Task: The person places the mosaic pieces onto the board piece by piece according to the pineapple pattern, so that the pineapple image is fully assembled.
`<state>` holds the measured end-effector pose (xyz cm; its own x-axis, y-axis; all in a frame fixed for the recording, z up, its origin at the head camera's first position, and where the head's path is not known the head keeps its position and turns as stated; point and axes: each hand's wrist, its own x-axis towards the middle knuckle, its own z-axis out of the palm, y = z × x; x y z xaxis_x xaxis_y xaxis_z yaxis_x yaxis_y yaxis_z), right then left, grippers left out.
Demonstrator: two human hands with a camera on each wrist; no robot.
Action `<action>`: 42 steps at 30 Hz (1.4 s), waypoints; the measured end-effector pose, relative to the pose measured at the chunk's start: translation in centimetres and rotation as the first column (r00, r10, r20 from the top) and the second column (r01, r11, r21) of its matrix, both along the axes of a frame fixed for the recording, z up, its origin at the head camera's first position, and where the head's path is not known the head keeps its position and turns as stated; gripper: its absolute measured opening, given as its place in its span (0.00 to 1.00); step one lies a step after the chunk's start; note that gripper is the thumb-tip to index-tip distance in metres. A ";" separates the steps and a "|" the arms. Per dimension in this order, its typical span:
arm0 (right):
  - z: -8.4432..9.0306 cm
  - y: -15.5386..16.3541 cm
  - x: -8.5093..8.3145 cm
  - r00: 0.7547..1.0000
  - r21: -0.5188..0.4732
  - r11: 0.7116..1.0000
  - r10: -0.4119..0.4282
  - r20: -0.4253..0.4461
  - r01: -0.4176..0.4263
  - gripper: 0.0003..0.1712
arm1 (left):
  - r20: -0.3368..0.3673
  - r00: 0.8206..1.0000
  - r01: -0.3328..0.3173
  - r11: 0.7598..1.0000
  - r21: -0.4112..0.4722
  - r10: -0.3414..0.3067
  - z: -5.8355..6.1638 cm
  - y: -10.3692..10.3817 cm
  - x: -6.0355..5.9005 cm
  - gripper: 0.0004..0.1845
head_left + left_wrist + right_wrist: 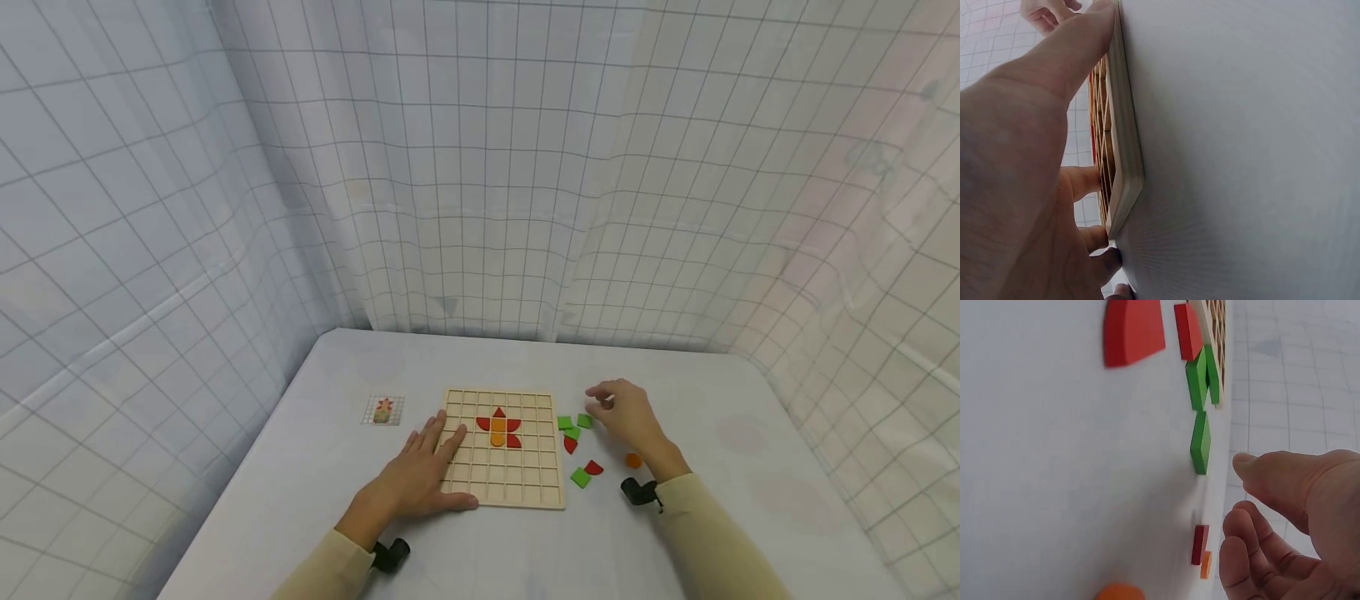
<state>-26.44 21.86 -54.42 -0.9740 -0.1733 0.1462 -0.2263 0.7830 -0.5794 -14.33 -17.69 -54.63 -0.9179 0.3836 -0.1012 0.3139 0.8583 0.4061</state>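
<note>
A wooden grid board (pixel 502 487) lies on the white table (pixel 360 367). A flower of red and orange pieces (pixel 498 429) sits in its upper middle cells. My left hand (pixel 427 475) rests flat on the board's left edge with fingers straight; the left wrist view shows the thumb (pixel 1066 56) along the board's rim (pixel 1125 156). My right hand (pixel 626 412) hovers right of the board with loosely curled fingers (pixel 1254 550), holding nothing. Closest to it is a green square (pixel 585 420) (pixel 1200 442).
Loose pieces lie right of the board: green squares (pixel 568 427) (pixel 580 477), red quarter shapes (pixel 570 444) (pixel 594 467) and an orange disc (pixel 633 459). Small red (pixel 1200 544) and orange pieces lie beyond the fingertips. A pattern card (pixel 383 410) lies left of the board. Grid-patterned curtains surround the table.
</note>
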 end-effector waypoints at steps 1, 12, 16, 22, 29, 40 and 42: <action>-0.1 0.3 0.0 1.000 0.004 1.000 -0.013 0.009 0.013 0.15 | -0.001 1.000 0.001 1.000 -0.001 -0.001 0.0 0.0 0.0 0.68; -1.1 2.4 -0.6 0.999 0.021 0.999 -0.038 0.020 0.037 0.17 | -0.005 1.000 0.004 1.000 -0.007 -0.004 -0.2 0.2 0.1 0.68; -1.1 2.6 -0.5 0.999 0.018 0.999 -0.045 0.014 0.045 0.14 | -0.003 1.000 0.005 1.000 0.001 -0.005 -0.1 0.3 0.2 0.68; -0.6 2.6 -0.3 0.996 0.031 0.998 -0.058 0.066 0.056 0.13 | 0.009 1.000 0.009 1.000 0.005 -0.009 -0.3 0.4 0.2 0.68; -0.6 2.6 -0.3 0.997 0.021 0.999 -0.040 0.071 0.039 0.13 | 0.009 1.000 0.013 1.000 -0.001 -0.013 -0.2 0.5 0.1 0.67; 0.0 1.2 0.0 0.998 -0.043 0.999 -0.020 0.065 0.023 0.12 | 0.010 1.000 0.008 1.000 -0.009 -0.008 -0.2 0.0 -0.1 0.68; 0.3 0.8 0.2 0.997 -0.054 0.998 -0.013 0.070 0.017 0.12 | 0.006 1.000 0.008 1.000 -0.010 -0.008 -0.2 0.0 -0.2 0.68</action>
<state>-26.20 22.69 -54.15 -0.9845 -0.1521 0.0872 -0.1725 0.7526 -0.6355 -14.53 -17.71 -54.80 -0.9142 0.3900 -0.1105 0.3185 0.8598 0.3991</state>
